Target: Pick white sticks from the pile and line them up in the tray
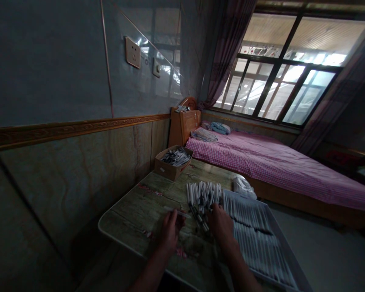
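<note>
My left hand is closed in a pinch around a thin, pale pen with a clear-looking barrel, held low over the table. A pile of white and black pens lies beyond and between my hands. At the right side of that pile, my right hand has its fingers bent together and touching the pens; what they grip is hidden. Just right of it rests a wide, shallow tray filled with pens in two long rows.
A cardboard box full of loose pens stands at the table's far left corner, by the tiled wall. The wood-patterned table has a pale rim. A clear plastic bag lies beyond the tray. Behind is a bed with a pink checked cover.
</note>
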The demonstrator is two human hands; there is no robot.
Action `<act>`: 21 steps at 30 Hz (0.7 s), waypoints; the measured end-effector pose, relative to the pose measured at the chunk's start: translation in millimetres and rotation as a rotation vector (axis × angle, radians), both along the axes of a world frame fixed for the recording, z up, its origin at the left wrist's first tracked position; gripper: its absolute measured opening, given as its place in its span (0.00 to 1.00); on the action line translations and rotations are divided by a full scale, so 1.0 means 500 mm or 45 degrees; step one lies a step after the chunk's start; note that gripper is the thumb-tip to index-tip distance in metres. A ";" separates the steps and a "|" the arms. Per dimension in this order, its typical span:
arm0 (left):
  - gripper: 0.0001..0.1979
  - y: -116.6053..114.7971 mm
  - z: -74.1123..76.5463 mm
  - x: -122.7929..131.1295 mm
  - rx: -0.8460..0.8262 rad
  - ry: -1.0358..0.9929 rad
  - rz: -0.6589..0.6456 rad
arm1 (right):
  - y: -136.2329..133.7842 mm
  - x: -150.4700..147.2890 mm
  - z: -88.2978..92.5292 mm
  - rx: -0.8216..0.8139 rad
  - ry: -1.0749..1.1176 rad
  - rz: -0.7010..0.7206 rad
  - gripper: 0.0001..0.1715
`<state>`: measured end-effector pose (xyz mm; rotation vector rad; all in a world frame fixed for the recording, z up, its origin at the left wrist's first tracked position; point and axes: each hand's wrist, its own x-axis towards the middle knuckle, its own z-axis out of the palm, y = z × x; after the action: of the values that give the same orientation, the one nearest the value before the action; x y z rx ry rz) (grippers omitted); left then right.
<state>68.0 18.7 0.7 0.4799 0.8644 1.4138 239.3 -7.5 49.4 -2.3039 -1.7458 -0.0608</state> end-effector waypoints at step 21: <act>0.11 -0.003 -0.031 0.001 0.481 0.821 0.177 | -0.031 0.019 0.036 0.230 0.558 -0.009 0.18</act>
<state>68.5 17.2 -15.0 1.2280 1.1565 1.5810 248.6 -22.7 67.3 -2.0060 -1.4459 0.2557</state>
